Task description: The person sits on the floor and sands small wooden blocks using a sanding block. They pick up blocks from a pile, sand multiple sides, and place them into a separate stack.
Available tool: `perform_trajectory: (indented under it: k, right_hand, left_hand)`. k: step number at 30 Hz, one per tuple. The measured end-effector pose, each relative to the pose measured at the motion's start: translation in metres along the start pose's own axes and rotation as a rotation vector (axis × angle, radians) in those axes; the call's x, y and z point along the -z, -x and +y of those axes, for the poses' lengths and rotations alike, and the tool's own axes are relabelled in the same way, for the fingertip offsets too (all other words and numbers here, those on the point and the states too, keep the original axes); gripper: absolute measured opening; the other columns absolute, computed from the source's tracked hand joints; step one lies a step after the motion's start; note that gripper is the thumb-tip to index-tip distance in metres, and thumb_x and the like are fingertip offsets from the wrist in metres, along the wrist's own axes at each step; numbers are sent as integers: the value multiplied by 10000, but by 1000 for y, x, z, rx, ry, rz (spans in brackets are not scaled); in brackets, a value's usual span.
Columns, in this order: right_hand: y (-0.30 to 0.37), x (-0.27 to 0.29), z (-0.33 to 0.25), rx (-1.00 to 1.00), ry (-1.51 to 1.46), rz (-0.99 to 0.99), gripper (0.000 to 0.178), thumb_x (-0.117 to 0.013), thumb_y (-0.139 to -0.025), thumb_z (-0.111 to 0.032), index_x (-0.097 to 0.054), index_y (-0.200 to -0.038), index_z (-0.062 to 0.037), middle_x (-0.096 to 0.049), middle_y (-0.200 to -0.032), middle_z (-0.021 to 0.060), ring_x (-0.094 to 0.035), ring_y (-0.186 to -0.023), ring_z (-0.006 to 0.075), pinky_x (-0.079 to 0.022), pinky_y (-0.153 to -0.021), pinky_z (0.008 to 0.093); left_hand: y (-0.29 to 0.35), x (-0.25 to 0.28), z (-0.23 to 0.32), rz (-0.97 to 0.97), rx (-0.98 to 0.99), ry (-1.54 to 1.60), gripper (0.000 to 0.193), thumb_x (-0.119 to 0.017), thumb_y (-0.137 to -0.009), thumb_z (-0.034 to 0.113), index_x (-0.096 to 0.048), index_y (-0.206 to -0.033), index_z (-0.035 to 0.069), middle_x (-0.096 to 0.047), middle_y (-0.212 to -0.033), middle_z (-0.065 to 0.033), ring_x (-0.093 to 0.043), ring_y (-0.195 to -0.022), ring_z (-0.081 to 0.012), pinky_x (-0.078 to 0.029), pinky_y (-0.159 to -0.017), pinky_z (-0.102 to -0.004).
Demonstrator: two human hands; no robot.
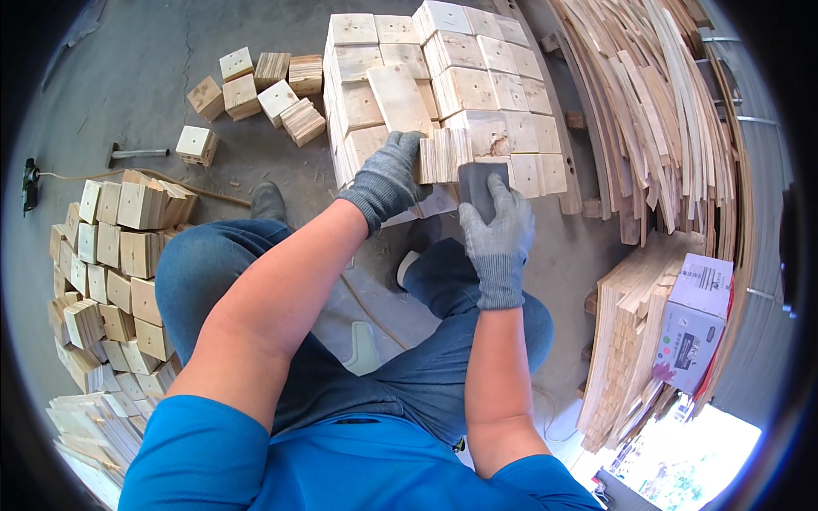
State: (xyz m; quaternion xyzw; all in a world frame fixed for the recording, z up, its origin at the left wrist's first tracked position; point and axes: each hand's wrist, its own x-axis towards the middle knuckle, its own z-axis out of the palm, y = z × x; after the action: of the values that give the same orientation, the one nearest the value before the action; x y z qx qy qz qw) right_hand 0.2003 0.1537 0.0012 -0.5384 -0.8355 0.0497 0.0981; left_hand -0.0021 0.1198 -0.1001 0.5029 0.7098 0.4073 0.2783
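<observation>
My left hand, in a grey knit glove, is closed on the left side of a layered plywood block. My gloved right hand grips a dark grey rectangular sanding block against or just beside the plywood block's right end; I cannot tell if they touch. Directly beyond both hands rises a stack of pale wooden blocks, many with small holes in their faces. One flat wooden piece lies slanted on top of it, just past my left hand's fingers.
Loose blocks lie on the floor at far left, near a hammer. A pile of blocks stands at left. A hose crosses the floor. Long wood strips and a carton are at right.
</observation>
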Motion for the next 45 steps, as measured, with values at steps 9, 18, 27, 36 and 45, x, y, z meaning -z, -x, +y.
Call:
perform_trajectory:
  k: [9,18,27,36,45]
  right_hand:
    - [-104,-13,-32,38,-83,-20,640,-841,-849,-359,-704,-1426,-120,-692,-1287,273,-656,-1235,428,-528,-1078,512]
    - [-22,-12,-5,77,-118,30,688,-852,-858,-345,-656,-1463,-83,-638,-1365,271,-610,-1272,459,-501,-1095,553]
    - [-29,-11,13,34,-146,-12,689,-855,-865,-341,-656,-1470,-78,-661,-1368,266,-624,-1274,446,-496,-1117,529]
    - [-105,-8,15,-27,-261,23,672,-873,-844,-337,-701,-1403,-8,-740,-1242,294,-722,-1168,423,-570,-1047,475]
    - [-24,-9,-17,133,-170,6,691,-856,-863,-364,-667,-1458,-67,-636,-1370,293,-620,-1252,467,-496,-1112,537]
  left_hand:
    - [-2,-8,-10,48,-70,17,791,-925,-756,211,-527,-1427,85,-600,-1328,-244,-623,-1232,-448,-526,-1094,-478]
    - [0,2,1,-27,33,-26,851,-944,-737,225,-510,-1458,98,-583,-1365,-251,-627,-1260,-462,-538,-1085,-490]
    - [-1,1,4,-4,-1,-12,869,-955,-720,211,-513,-1461,99,-587,-1372,-244,-626,-1266,-461,-537,-1093,-493]
    - [0,-5,-5,48,-86,27,766,-911,-765,218,-532,-1420,97,-594,-1331,-242,-630,-1233,-455,-539,-1076,-482]
    - [0,-1,-2,11,-22,16,887,-969,-690,191,-529,-1455,101,-593,-1338,-231,-617,-1267,-444,-530,-1101,-474]
